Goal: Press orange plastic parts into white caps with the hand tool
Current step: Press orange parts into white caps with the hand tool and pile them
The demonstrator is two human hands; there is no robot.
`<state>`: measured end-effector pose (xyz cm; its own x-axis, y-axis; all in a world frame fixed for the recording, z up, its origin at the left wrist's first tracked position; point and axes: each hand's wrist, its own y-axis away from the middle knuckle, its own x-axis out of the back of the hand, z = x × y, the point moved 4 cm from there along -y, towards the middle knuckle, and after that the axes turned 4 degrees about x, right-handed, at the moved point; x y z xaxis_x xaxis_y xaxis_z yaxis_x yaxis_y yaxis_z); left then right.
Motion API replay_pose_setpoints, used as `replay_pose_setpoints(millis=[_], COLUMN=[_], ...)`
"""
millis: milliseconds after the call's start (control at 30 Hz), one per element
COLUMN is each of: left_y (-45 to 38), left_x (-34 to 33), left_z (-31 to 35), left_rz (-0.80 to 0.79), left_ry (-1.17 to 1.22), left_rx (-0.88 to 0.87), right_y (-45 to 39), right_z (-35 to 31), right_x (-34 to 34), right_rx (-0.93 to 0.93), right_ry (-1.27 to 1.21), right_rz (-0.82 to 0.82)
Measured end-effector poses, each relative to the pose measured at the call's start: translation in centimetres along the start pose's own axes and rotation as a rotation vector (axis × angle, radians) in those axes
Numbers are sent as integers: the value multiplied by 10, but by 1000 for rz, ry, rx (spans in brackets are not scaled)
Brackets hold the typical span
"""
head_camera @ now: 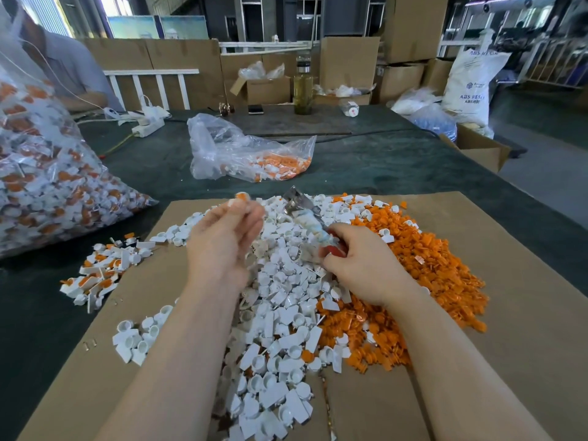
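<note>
A heap of white caps covers the middle of a cardboard sheet, with a pile of orange parts to its right. My left hand is raised over the white heap and pinches a white cap with an orange part at its fingertips; it is blurred. My right hand grips the red handle of the hand tool, whose metal head points up and left toward the pinched piece.
Assembled white-and-orange pieces lie at the sheet's left edge. A big clear bag of them stands at the left, a smaller bag behind. A person sits at the far left; a bottle and boxes stand at the back.
</note>
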<state>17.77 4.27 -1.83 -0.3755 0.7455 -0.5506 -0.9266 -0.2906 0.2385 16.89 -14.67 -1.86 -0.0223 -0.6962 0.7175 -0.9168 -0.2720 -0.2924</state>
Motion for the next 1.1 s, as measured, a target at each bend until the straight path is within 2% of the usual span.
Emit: replay_pose_setpoints(millis=[100, 267, 533, 700, 767, 833, 900, 1000, 1100], left_y=[-16, -34, -29, -38, -43, -44, -46, -43, -46], left_x=[28, 68, 76, 81, 82, 79, 74, 63, 57], left_z=[14, 25, 34, 33, 32, 33, 31, 28, 20], left_rz=[197, 367, 451, 438, 381, 379, 374, 365, 306], left_ry=[213, 460, 789, 747, 582, 249, -134, -713, -1473], left_rx=[67, 147, 82, 83, 107, 138, 108, -44, -162], right_y=[-2, -4, 2, 4, 5, 7, 6, 7, 7], right_z=[7, 23, 46, 54, 55, 54, 51, 51, 52], right_x=[4, 9, 22, 21, 21, 21, 20, 17, 16], right_rx=[-39, -164, -385, -484, -517, -520, -512, -527, -543], right_ry=[66, 180, 279, 351, 400, 473, 545, 604, 634], right_rz=[97, 190, 286, 246, 255, 268, 259, 220, 198])
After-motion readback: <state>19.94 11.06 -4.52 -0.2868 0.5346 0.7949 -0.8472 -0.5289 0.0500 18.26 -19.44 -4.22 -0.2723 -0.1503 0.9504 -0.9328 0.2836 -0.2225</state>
